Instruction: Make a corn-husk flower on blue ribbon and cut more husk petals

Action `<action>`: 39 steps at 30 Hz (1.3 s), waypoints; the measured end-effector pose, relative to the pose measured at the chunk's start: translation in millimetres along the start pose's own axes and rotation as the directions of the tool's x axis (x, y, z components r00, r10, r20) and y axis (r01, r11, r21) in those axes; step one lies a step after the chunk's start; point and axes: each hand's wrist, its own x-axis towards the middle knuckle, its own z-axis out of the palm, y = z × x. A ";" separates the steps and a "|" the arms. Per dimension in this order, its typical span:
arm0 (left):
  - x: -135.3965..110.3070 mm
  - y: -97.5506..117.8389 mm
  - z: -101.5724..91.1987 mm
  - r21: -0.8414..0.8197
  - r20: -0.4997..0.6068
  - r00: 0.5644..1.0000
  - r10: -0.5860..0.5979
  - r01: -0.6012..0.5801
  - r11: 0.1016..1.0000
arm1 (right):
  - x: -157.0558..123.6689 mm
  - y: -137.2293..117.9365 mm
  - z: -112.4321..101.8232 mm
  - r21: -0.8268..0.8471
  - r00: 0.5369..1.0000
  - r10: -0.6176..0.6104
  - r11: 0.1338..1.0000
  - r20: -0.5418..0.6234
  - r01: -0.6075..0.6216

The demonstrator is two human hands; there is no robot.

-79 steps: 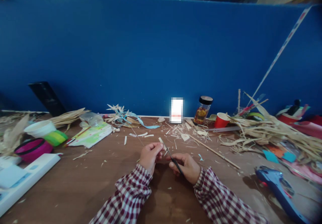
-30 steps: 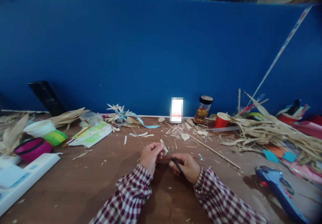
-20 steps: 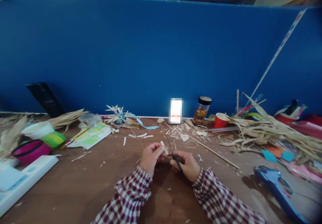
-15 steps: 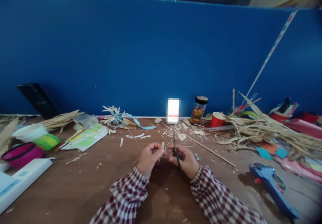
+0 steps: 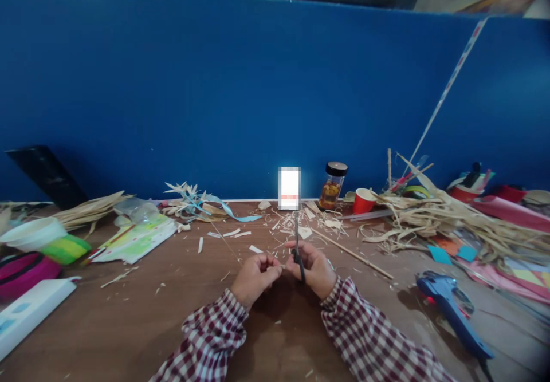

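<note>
The table (image 5: 129,313) is brown wood and it is very messy. Little pale bits and strips lie all over the middle of it. Behind the table stands a big blue wall (image 5: 240,95) that fills most of the view. A thin striped stick (image 5: 447,84) leans on the wall at the right.

The left hand (image 5: 254,276) is near the middle of the table. Its fingers are pinched shut on a tiny pale strip (image 5: 275,265), which is too small to see well. The right hand (image 5: 313,267) is just beside it, almost touching. It is closed around small black scissors (image 5: 298,244). The blades point up and away from the person, and they look shut or nearly shut. Both sleeves (image 5: 369,342) are red and white checks.

By the wall, in the middle, is a bright white blurred card (image 5: 289,188). Next to it stands a jar (image 5: 332,185) with a black lid, and then a red cup (image 5: 363,201). A big heap of straw (image 5: 447,221) lies at the right. A blue glue gun (image 5: 451,307) lies near the right edge. A long thin stick (image 5: 352,253) lies just past the right hand.

At the left are a white bowl (image 5: 30,233), a pink bowl (image 5: 23,270), a green roll (image 5: 66,248) and a white box (image 5: 30,319). A green and yellow paper (image 5: 133,241) lies near them. A blue ribbon (image 5: 232,215) curls by the wall.
</note>
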 end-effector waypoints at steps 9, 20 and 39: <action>2.7 -6.2 4.0 -0.144 -0.024 0.997 0.079 -0.082 0.986 | -3.3 9.0 7.3 0.041 0.992 0.011 0.999 0.124 -0.017; 2.5 -8.5 5.8 -0.228 -0.065 0.996 -0.060 0.043 0.973 | 0.7 10.0 -0.5 0.119 0.999 0.029 0.992 0.029 -0.032; 7.6 4.5 -11.4 -0.474 -0.268 0.948 -0.173 0.027 0.880 | -7.1 11.2 5.6 -0.132 0.975 0.096 0.989 0.201 -0.070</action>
